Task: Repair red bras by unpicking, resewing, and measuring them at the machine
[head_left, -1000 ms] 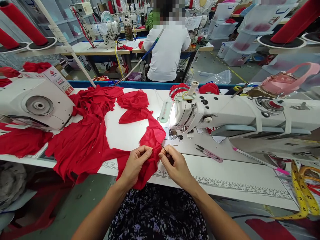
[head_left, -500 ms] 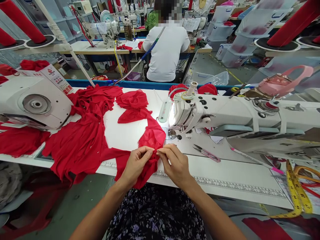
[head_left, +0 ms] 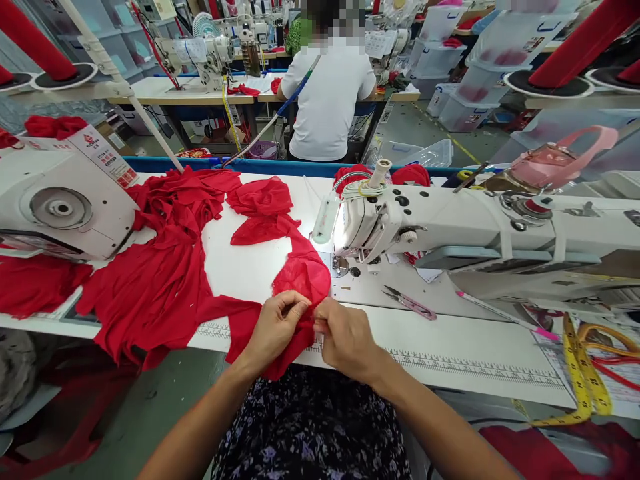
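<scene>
hands [head_left: 347,340], right newly balled, at red fabric [head_left: 301,275] (snips [head_left: 411,304], sewing machine [head_left: 450,217] near)

white table [head_left: 240,270] | on top: red fabric heap [head_left: 165,260], gathered red piece [head_left: 303,270], sewing machine [head_left: 465,217], snips [head_left: 413,305], pen [head_left: 505,315]

Left hand [head_left: 273,328]: thumb tip pressed to index finger, other fingers curled, back of hand turned up and outward. Left wrist [head_left: 246,367] nearly straight; left forearm [head_left: 200,410] bare, slanting down and outward from hand. Right hand [head_left: 347,339]: just beside left, fingers curled into fist, knuckles up, palm hidden. Right wrist [head_left: 383,373] nearly straight; right forearm [head_left: 435,417] bare, slanting down and outward from hand.
</scene>
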Available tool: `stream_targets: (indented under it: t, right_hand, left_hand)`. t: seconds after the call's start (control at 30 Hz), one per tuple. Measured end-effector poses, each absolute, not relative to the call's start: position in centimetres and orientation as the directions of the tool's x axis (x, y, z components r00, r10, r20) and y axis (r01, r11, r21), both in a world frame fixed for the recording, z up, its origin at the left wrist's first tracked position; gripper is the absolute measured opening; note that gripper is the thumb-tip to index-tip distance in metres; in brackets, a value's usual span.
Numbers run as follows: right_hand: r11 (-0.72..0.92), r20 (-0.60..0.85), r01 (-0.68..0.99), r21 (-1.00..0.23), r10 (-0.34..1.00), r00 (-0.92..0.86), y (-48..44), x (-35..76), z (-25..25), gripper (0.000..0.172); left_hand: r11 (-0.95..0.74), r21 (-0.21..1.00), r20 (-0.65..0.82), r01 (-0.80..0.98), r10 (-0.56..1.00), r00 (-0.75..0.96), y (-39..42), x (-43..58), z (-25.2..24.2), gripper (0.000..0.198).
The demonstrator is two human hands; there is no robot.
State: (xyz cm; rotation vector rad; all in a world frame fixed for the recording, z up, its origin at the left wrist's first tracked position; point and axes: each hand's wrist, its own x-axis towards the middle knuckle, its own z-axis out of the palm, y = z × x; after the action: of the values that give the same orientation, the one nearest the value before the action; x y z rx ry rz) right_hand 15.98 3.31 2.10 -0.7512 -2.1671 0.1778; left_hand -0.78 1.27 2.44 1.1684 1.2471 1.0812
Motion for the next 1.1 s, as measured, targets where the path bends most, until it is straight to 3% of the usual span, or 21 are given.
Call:
stream_targets:
  t: [0.07, 0.17, 0.27, 0.37, 0.63, 0.9, 1.1]
  right_hand:
    - [0.765, 0.662, 0.572, -0.297, 0.596, -0.454, 4.0, 17.3, 2.1, 0.019]
    - [0.574, 0.513, 0.665, -0.478, 0.797, -0.319, 4.8, 19.0, 2.3, 0.015]
    - [0.417, 0.254, 0.522, -0.744, 0.899, -0.356, 5.2, 18.9, 2.5, 0.023]
    - [0.326, 0.121, 0.363, -0.873, 0.866, -0.486, 5.7, 17.6, 2.6, 0.027]
    - [0.326, 0.087, 0.418, -0.848, 0.864, -0.496, 7.2, 16.0, 2.6, 0.028]
    - [0.112, -0.046, 0.273, -0.956, 0.857, -0.514, 7.5, 16.3, 1.6, 0.036]
    - [0.021, -0.054, 0.148, -0.989, 0.874, -0.483, 7.8, 16.5, 1.2, 0.033]
  left_hand:
    - [0.126, 0.991, -0.126, 0.049, 0.992, -0.015, 1.3, -1.5, 2.4, 0.028]
    - [0.212, 0.975, -0.214, -0.071, 0.977, -0.014, 1.4, -2.3, 2.6, 0.033]
    - [0.301, 0.930, -0.296, -0.209, 0.954, 0.055, 1.5, -2.2, 2.5, 0.034]
    - [0.349, 0.901, -0.330, -0.257, 0.937, 0.118, 1.6, -1.8, 2.3, 0.033]
    - [0.210, 0.978, -0.208, -0.023, 0.976, 0.072, 1.9, -1.7, 2.3, 0.023]
    - [0.391, 0.893, -0.363, -0.223, 0.919, 0.157, 2.6, -2.4, 1.4, 0.028]
    - [0.480, 0.827, -0.448, -0.293, 0.877, 0.172, 2.8, -2.6, 1.6, 0.030]
